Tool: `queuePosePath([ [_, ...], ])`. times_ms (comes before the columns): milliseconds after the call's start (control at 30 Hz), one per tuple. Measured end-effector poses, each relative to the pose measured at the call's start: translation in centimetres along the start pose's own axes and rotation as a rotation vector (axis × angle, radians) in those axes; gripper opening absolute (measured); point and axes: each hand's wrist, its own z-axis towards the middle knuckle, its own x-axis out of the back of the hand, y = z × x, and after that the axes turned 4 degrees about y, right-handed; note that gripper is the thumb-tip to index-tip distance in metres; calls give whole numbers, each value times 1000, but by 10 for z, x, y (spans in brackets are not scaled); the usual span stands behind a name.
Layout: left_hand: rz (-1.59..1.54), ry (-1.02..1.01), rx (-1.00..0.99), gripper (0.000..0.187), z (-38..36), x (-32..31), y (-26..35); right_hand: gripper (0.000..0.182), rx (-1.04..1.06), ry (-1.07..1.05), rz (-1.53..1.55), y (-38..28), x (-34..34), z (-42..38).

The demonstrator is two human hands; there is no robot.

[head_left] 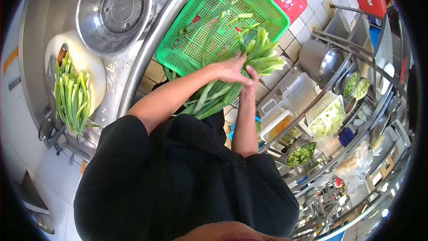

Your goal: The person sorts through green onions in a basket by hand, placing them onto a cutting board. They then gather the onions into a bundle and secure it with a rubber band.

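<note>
A big bunch of green onions [263, 58] is held between both hands, its thick cut ends toward the right and its long leaves hanging down to the left. My left hand [232, 69] wraps round the bunch from the near left side. On the right side my right hand [251, 80] grips it too, its fingers touching my left hand. Right behind the bunch is a green plastic basket [171, 47], with a few loose onion stalks [209, 17] lying in it.
At the left, a steel counter [29, 67] holds a metal bowl [96, 40] and a round board [99, 73] with more green onions [73, 93] and a wooden-handled knife [62, 52]. A red stool [290, 0] stands behind the basket. Shelves with vegetable containers [327, 116] are at the right.
</note>
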Motion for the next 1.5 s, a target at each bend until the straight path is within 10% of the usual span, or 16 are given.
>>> queuePosePath([
  [133,-715,-210,236,68,16,44,-17,70,-142,-118,143,-8,20,-4],
  [300,669,692,44,68,92,83,-92,76,-69,-184,257,-5,33,-4],
  [500,569,552,260,27,119,88,-136,75,-100,-244,242,-7,53,-9],
  [600,387,811,112,22,105,69,-127,78,-104,-222,237,-11,48,-13],
  [800,423,631,7,27,136,-6,-80,47,37,-194,181,-21,17,-23],
  [1067,678,438,40,26,130,11,-85,66,62,-288,185,-23,32,-34],
  [1233,-239,220,368,42,76,55,-81,53,120,-326,89,-39,14,-42],
  [1333,302,257,189,35,52,46,-124,66,92,-282,131,-45,-9,-49],
  [1500,-260,364,112,27,-50,66,-52,70,85,-667,25,-52,-23,-35],
])
